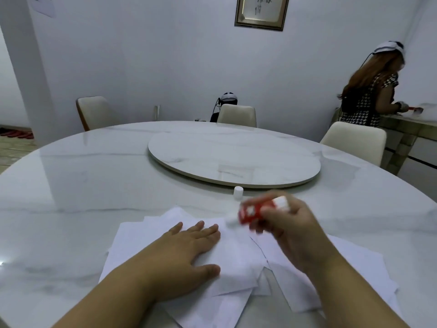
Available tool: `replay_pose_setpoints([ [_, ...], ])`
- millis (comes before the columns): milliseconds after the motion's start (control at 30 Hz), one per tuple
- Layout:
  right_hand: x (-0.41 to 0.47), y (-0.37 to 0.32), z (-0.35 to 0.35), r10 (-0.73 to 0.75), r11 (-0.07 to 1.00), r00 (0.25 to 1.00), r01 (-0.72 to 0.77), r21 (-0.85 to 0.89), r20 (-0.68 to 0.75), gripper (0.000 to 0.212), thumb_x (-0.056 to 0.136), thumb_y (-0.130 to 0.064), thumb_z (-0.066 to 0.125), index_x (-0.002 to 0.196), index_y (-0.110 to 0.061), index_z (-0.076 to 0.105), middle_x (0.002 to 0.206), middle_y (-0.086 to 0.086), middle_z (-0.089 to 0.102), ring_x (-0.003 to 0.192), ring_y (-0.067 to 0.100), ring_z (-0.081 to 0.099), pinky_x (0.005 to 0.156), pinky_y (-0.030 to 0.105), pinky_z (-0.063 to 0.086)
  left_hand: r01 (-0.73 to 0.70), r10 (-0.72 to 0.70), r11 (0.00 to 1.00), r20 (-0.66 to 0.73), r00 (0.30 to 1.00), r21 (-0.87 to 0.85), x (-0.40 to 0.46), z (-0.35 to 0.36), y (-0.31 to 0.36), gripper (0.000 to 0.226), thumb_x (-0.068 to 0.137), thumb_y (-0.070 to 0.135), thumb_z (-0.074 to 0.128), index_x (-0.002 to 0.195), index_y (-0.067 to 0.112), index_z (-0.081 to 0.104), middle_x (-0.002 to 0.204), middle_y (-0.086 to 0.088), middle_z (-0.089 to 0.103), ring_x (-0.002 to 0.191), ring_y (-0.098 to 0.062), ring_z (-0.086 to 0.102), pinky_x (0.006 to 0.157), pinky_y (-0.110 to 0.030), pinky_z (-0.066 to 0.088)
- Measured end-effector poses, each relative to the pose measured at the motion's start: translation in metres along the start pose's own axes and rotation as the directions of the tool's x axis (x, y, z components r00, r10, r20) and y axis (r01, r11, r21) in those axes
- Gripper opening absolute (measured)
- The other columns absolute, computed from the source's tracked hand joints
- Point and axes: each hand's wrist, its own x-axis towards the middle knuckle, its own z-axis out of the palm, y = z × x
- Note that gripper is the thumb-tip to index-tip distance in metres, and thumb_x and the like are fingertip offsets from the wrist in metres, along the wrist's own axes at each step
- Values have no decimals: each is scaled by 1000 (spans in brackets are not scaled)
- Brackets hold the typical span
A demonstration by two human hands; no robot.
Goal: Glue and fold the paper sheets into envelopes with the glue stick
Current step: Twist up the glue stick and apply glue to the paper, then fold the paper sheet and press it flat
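Left hand (pixel 189 252): flat, fingers spread, pressing the paper sheets (pixel 236 261) near the tabletop's (pixel 94 185) near edge.
Right hand (pixel 290 223): fingers gripping the blurred red glue stick (pixel 253 213), tip at the sheets' far edge.
Cap (pixel 238 193): upright between sheets and turntable (pixel 234 157).
Open room: bare marble left and right.

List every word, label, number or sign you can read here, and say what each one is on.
No text here can be read for certain.
Glue stick in the right hand: white marks on the red label, motion-blurred, unreadable.
Framed picture on the wall: dark brush characters, cut off by the top edge, unreadable.
Paper on the wall, top left: no legible print.
Sheets under the left hand: blank.
Cap: plain white.
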Motion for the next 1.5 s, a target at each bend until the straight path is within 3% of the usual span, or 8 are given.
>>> replay_pose_setpoints([
  [133, 18, -7, -19, 38, 909, 947, 100, 405, -318, 29, 58, 3, 69, 79, -13, 56, 76, 12, 74, 78, 28, 75, 67, 26, 60, -16, 15, 1000, -67, 998, -16, 1, 1, 2, 66, 86, 58, 39, 146, 43, 16, 153, 32, 7, 140, 12, -1, 117, -24, -3],
  [433, 94, 27, -38, -9, 819, 864, -283, -499, -504, 40, 71, -4, 79, 103, -21, 61, 85, -9, 66, 76, 6, 62, 61, 20, 44, -61, 57, 997, -96, 994, -46, 4, 2, -1, 70, 81, 61, 43, 145, 46, 16, 150, 36, 10, 133, 19, -3, 113, -19, -7],
  [700, 112, 68, -44, 38, 799, 830, -360, -482, -556, 36, 66, -8, 82, 79, -26, 53, 80, -9, 63, 75, 12, 61, 58, 20, 41, -78, 71, 995, -99, 993, -69, 7, 3, -6, 71, 78, 61, 43, 143, 48, 18, 149, 39, 10, 131, 24, -3, 112, -18, -6],
  [867, 97, 47, -63, 25, 819, 811, -352, -454, -584, 61, 56, -18, 92, 105, -15, 55, 90, -3, 57, 80, 15, 57, 72, 26, 44, -68, 62, 996, -100, 993, -61, 5, 2, -6, 72, 76, 63, 42, 143, 50, 18, 147, 41, 11, 132, 24, -3, 112, -17, -5],
  [967, 76, 9, -90, 235, 509, 915, -403, -760, -328, 74, 56, -26, 91, 122, -20, 58, 109, -7, 60, 94, 13, 58, 83, 25, 45, -60, 56, 997, -93, 994, -44, 6, 2, -5, 71, 78, 62, 42, 143, 48, 18, 149, 39, 12, 135, 20, -1, 115, -19, -5],
  [1067, 49, -6, -96, 560, -1, 796, -278, -960, -231, 86, 58, -41, 86, 136, -38, 48, 132, -18, 51, 121, 8, 50, 100, 22, 35, -61, 60, 998, -72, 996, -24, 7, 1, -3, 68, 83, 58, 43, 145, 45, 18, 151, 35, 10, 138, 16, -1, 116, -22, -6],
  [1233, 26, 2, -97, 376, 131, 895, -307, -943, -239, 70, 66, -29, 83, 129, -38, 55, 116, -13, 61, 116, 13, 53, 98, 24, 40, -71, 75, 995, -51, 996, 73, 12, 3, 0, 63, 90, 54, 33, 147, 43, 10, 154, 31, 2, 139, 10, -16, 116, -33, -17],
  [1500, 3, -14, -94, -9, -163, 998, -55, -985, -54, 29, 62, -37, 81, 82, -23, 67, 86, -8, 50, 83, 22, 52, 66, 28, 35, -95, 49, 963, -184, 982, -251, 13, 4, -1, 53, 90, 60, 31, 141, 49, 25, 150, 35, 9, 131, 25, -8, 118, -25, -6],
])
